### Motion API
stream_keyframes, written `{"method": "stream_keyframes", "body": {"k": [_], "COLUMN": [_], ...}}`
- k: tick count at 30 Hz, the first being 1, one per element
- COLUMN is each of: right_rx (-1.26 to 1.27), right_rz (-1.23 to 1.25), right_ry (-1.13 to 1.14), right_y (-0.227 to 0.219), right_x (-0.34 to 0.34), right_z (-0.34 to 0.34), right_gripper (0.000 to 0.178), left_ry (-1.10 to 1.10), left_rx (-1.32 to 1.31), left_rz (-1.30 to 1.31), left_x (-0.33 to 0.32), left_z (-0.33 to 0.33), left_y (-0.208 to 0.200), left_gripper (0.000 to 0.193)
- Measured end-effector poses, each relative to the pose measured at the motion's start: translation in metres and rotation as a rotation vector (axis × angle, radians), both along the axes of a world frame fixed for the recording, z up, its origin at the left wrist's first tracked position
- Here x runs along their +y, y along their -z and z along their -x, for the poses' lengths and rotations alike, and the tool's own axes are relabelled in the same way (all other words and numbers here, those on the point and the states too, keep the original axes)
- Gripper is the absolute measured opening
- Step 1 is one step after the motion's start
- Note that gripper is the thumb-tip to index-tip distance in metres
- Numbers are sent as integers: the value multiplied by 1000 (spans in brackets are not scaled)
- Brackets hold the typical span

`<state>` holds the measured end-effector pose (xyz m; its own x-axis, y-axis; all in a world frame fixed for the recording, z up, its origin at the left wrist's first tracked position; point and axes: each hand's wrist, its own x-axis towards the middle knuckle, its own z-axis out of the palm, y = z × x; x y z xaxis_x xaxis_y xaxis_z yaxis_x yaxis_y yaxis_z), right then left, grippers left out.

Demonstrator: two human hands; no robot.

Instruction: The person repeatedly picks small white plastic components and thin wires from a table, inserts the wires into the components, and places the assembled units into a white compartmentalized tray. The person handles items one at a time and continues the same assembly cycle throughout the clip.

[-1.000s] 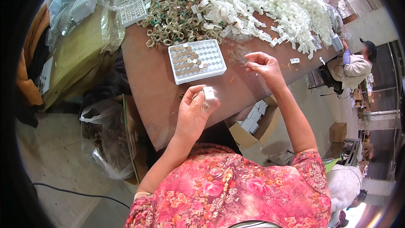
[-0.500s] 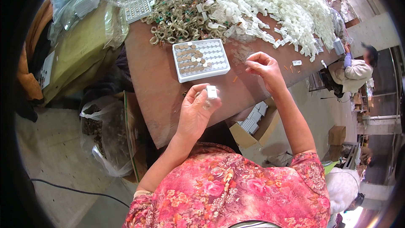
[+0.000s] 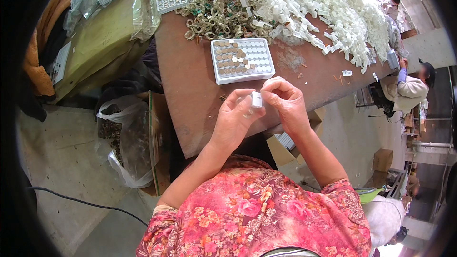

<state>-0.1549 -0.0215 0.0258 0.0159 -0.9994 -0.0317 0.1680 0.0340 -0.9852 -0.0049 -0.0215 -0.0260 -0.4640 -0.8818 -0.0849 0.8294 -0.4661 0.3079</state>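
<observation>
The left hand [image 3: 232, 119] grasps a small white rectangular plastic piece [image 3: 257, 99] between thumb and fingers, above the near edge of the brown desk [image 3: 185, 90]; a clear roundish object [image 3: 248, 113] shows in the same grip, just under the piece. The right hand [image 3: 289, 104] sits at the piece's 2 o'clock, thumb and forefinger drawn together right at its edge; I cannot tell whether anything is pinched between those fingertips.

Taking the piece as the clock's centre, a shallow white plastic tray [image 3: 245, 80] lies near 12 o'clock on the desk, flat brown discs [image 3: 223, 57] filling its 9 o'clock side and pale round cups [image 3: 259, 56] its 3 o'clock side. Beyond it, toward 11 o'clock, spreads a heap of beige ring-shaped parts [image 3: 214, 16]; toward 1 o'clock, a large heap of white translucent plastic pieces [image 3: 323, 9]. An open brown cardboard box [image 3: 280, 151] stands at 5 o'clock, below the desk, partly hidden by the right forearm.
</observation>
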Motion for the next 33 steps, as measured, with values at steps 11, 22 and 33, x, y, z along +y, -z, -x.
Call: {"method": "stream_keyframes", "body": {"k": [11, 22, 33], "right_rx": [301, 336, 732], "right_rz": [184, 129, 379], "right_ry": [-2, -119, -93], "right_y": [-2, -6, -22], "right_x": [7, 8, 11], "right_z": [3, 12, 12], "right_gripper": [5, 7, 10], "left_ry": [4, 23, 54], "left_rx": [-6, -92, -109], "left_rz": [-4, 35, 86], "left_x": [1, 1, 0], "left_z": [-1, 0, -2], "left_y": [2, 0, 0], "left_gripper": [21, 24, 20]}}
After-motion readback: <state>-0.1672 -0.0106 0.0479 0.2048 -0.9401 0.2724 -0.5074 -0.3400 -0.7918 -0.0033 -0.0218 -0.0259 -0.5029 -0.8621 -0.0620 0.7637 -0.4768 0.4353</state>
